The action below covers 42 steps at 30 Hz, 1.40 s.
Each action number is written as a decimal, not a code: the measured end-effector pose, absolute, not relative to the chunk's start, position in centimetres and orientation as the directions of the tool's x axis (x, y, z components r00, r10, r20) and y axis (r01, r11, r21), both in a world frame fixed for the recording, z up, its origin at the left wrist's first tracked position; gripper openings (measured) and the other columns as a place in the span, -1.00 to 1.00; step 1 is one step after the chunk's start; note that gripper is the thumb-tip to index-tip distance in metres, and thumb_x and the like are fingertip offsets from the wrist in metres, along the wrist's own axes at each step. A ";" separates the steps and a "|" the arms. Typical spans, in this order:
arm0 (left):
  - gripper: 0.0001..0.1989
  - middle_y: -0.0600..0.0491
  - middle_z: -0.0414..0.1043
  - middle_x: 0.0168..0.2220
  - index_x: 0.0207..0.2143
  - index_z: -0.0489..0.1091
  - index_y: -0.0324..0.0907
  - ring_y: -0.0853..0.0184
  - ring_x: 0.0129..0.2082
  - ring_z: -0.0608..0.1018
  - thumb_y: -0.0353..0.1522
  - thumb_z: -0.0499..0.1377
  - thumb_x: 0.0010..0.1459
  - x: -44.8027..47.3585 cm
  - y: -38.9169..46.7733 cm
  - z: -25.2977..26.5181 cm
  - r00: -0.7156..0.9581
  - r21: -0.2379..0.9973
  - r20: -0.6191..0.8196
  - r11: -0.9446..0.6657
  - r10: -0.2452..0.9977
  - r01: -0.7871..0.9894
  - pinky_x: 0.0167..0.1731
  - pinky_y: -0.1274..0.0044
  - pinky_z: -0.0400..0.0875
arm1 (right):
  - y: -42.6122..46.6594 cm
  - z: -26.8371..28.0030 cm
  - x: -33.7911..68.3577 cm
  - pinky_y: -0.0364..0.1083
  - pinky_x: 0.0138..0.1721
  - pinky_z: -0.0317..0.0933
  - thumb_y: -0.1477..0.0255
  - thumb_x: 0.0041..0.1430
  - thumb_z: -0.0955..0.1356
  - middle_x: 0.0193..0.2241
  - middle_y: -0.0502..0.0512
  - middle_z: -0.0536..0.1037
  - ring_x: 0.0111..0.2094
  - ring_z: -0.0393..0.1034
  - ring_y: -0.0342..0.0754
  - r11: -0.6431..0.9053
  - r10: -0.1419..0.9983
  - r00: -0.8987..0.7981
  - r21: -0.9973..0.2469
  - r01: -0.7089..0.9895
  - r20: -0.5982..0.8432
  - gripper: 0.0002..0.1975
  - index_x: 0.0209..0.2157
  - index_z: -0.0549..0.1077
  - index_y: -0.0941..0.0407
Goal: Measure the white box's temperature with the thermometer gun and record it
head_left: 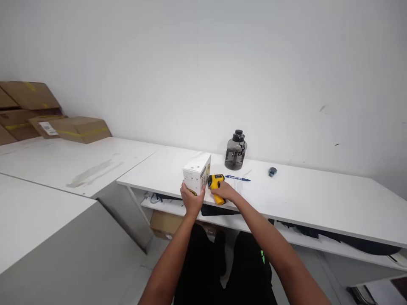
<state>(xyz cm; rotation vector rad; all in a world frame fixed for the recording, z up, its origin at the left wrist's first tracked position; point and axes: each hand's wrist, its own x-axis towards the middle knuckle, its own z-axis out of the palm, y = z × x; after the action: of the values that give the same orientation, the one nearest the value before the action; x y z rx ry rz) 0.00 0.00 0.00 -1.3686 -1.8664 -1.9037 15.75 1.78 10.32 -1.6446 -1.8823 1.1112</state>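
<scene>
My left hand (192,201) is closed around the lower front of a white printed box (192,174), which stands upright near the table's front edge. In my right hand (225,191) is a yellow and black infrared thermometer (217,180), shaped like a pistol, its grip pointing down. The thermometer's black nose faces left, close to the box's right side. Behind it on the white table lies a blue pen (238,178), with a pale slip of paper (239,185) partly under my right hand's side.
A dark translucent water jug (235,152) stands against the wall. Farther right sits a small dark object (272,171). Cardboard boxes (83,128) are stacked on the left table. Below the tabletop runs a shelf (171,206) holding dark items, and another carton (165,223) is underneath.
</scene>
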 end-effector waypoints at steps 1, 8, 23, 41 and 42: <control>-0.04 -0.31 0.22 0.06 0.24 -0.03 -0.30 -0.07 0.14 0.33 -0.09 0.33 -0.08 0.0 -0.1 0.2 -0.581 0.735 0.653 -0.218 0.486 0.642 0.11 0.10 0.25 | 1.4 10.4 16.3 -0.05 -0.34 0.32 0.36 -0.14 0.42 -0.40 0.14 0.56 -0.30 0.49 0.07 -0.070 0.937 -0.262 -0.859 0.507 -0.230 -0.77 -0.40 0.37 0.12; -0.07 -0.24 0.23 0.11 0.22 0.03 -0.21 0.02 0.18 0.33 -0.14 0.37 -0.13 -0.2 -1.3 1.3 -0.631 0.854 0.501 -0.219 0.592 0.473 0.14 0.17 0.26 | -5.1 11.0 20.6 -0.14 -0.43 0.24 0.38 -0.16 0.47 -0.49 -0.09 0.44 -0.54 0.32 -0.16 -0.165 0.883 -0.466 -0.969 -0.182 -0.063 -0.53 -0.15 0.32 0.08; -0.12 -0.19 0.41 0.05 0.17 0.11 -0.08 0.00 -0.03 0.55 -0.11 0.38 -0.18 0.2 -15.5 3.3 -0.353 0.966 0.148 -0.212 0.924 -0.150 -0.14 0.22 0.53 | -16.7 12.8 27.2 -0.10 -0.26 0.24 0.36 0.04 0.44 -0.25 -0.01 0.47 -0.29 0.35 -0.04 0.236 0.831 -0.556 -0.909 0.343 0.006 -0.68 -0.13 0.42 -0.03; -0.12 -0.22 0.31 0.12 0.19 0.02 -0.10 0.04 -0.01 0.52 -0.20 0.38 -0.13 1.1 -19.3 3.3 -0.291 0.965 0.201 -0.241 0.935 -0.107 -0.22 0.34 0.53 | -18.0 13.6 26.7 -0.14 -0.33 0.23 0.36 0.00 0.43 -0.28 0.00 0.49 -0.31 0.35 -0.07 0.277 0.802 -0.592 -0.833 0.478 -0.073 -0.60 -0.09 0.36 0.05; -0.12 -0.22 0.32 0.11 0.19 0.02 -0.10 0.05 -0.02 0.52 -0.20 0.38 -0.13 1.1 -19.3 3.1 -0.295 0.965 0.201 -0.241 0.934 -0.104 -0.22 0.35 0.53 | -18.0 13.7 26.7 -0.14 -0.34 0.23 0.37 -0.01 0.44 -0.28 0.00 0.49 -0.31 0.35 -0.07 0.278 0.802 -0.593 -0.831 0.482 -0.076 -0.61 -0.10 0.37 0.05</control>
<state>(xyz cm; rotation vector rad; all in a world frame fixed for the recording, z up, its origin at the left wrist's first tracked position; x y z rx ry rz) 1.14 -19.32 3.12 -1.9017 -2.0310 -2.8168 26.72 -17.96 13.66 -1.1636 -2.1953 1.2337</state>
